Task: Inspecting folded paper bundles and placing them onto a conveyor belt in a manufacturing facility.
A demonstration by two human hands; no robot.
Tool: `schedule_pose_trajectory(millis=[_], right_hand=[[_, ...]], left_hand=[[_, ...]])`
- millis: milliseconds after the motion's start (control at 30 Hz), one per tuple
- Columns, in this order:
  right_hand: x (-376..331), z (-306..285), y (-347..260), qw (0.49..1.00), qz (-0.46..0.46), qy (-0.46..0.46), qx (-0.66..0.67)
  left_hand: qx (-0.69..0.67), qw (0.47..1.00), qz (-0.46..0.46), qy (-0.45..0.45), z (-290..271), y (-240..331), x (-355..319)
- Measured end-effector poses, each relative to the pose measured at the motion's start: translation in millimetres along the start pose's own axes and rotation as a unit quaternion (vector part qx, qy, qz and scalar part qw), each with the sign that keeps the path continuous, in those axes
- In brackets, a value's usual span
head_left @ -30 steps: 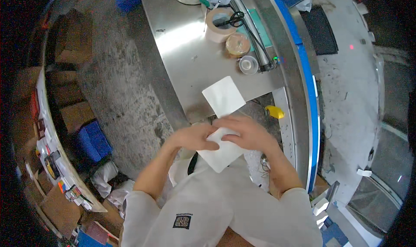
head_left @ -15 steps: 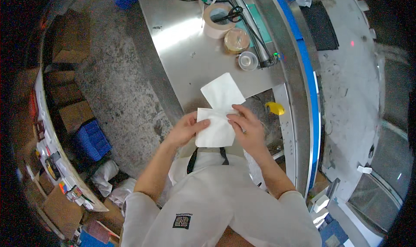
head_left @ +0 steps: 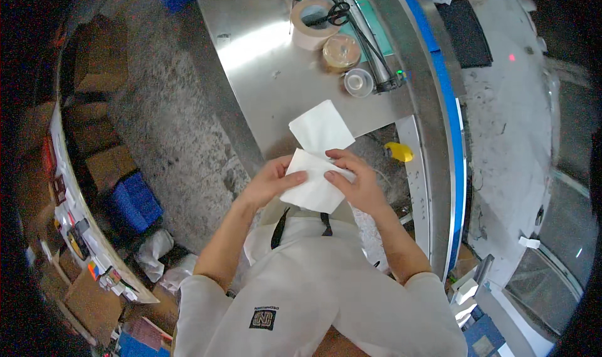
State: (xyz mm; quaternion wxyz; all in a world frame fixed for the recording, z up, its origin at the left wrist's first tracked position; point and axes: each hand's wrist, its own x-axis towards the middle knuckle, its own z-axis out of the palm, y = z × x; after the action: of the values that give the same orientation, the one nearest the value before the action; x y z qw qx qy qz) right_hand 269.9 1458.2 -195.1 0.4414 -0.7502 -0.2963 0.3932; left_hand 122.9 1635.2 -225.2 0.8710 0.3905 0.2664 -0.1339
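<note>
A white, paper-like square sheet (head_left: 313,197) is held in front of my waist, tilted, with soft creases on it. My left hand (head_left: 273,183) pinches its left edge, thumb on top and fingers underneath. At its upper right edge my right hand (head_left: 359,180) grips it, the thumb pressed on the face. Just beyond, a second white square (head_left: 323,126) lies at the near corner of the steel table (head_left: 260,75). Its lower tip meets the held sheet, and I cannot tell whether the two are joined.
On the table stand a wide tape roll (head_left: 307,34) with black scissors (head_left: 338,13) across it, a clear tape roll (head_left: 341,52), a clear cup (head_left: 359,82) and a metal bar (head_left: 376,62). A yellow object (head_left: 399,151) sits right. A blue crate (head_left: 135,202) stands left.
The held sheet has turned clockwise and now sits tilted. My right thumb has come down onto its face. The far square has hardly shifted.
</note>
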Motion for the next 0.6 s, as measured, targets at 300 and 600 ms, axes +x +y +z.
schedule_pose_trajectory(millis=[300,600], right_hand=[[-2,-18,16,0.985,0.126,0.082,0.088],[20,-55,-13,0.980,0.096,0.108,0.134]], left_hand=[[0.006,0.997,-0.026,0.079,-20,-12,0],[-0.029,0.964,0.148,0.220,-120,67,74]])
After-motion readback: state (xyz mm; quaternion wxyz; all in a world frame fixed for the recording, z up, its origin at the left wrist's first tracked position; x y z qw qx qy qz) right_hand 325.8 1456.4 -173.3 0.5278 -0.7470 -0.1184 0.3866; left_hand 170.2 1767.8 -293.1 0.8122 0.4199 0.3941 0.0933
